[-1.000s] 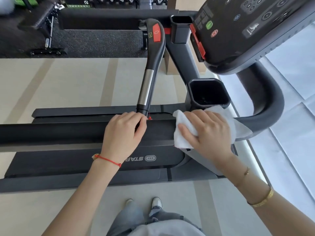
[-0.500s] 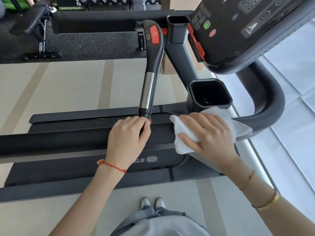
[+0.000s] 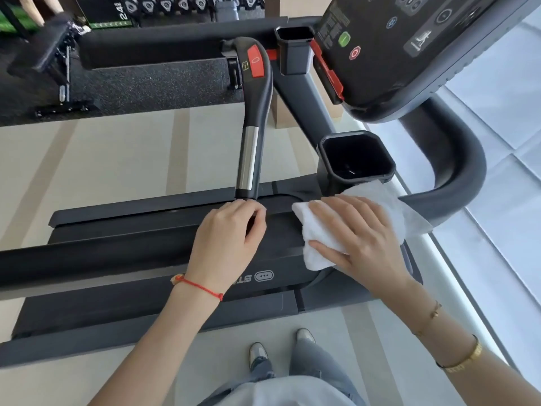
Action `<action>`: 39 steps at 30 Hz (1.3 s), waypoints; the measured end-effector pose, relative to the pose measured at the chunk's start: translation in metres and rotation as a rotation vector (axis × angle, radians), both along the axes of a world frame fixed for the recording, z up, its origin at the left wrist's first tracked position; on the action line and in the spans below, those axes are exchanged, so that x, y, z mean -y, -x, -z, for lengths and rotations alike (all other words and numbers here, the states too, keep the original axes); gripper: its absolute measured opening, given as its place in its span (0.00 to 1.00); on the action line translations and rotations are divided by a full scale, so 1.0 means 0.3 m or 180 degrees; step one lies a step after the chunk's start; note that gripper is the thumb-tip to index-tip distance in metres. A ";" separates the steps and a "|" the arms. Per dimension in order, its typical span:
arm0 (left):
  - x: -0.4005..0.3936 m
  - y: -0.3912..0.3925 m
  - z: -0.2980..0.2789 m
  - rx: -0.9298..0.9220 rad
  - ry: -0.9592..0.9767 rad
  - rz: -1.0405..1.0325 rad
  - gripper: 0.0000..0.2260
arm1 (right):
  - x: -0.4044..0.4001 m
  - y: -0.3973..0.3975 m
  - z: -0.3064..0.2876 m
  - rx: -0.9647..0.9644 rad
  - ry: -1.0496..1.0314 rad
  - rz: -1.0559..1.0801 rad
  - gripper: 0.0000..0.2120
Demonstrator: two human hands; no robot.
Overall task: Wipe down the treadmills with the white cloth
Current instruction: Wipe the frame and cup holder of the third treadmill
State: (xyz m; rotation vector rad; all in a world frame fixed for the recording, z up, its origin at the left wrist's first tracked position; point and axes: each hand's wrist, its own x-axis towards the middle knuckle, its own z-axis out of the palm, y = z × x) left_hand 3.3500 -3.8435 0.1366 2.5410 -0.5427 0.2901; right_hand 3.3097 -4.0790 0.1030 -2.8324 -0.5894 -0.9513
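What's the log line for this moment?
step: wiping handrail | right hand: flat on cloth | left hand: grips handrail at grip bar base

One view only: head cam, worn, aimed fwd and steeply down over the treadmill [image 3: 146, 250] side rail. Close range; both forearms are seen entering from the bottom edge, shoes [image 3: 259, 354] below. Wide-angle bend is seen at the frame edges. No 2nd view for overlap.
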 end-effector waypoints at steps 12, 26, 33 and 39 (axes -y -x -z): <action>0.327 -0.151 -0.038 -0.0082 0.0225 -0.0124 0.10 | 0.340 -0.194 -0.215 -0.0475 -0.1953 0.1494 0.16; 0.488 -0.286 0.013 -0.0556 0.0343 -0.0491 0.20 | 0.427 -0.490 -0.164 -0.2458 -0.0993 -0.0357 0.13; 0.484 -0.293 0.019 -0.0746 0.0521 -0.0471 0.22 | 0.489 -0.489 -0.151 -0.2521 -0.0831 -0.1075 0.29; 0.489 -0.297 0.028 -0.0744 0.0631 -0.0477 0.20 | 0.479 -0.555 -0.179 -0.2509 -0.0538 -0.1527 0.27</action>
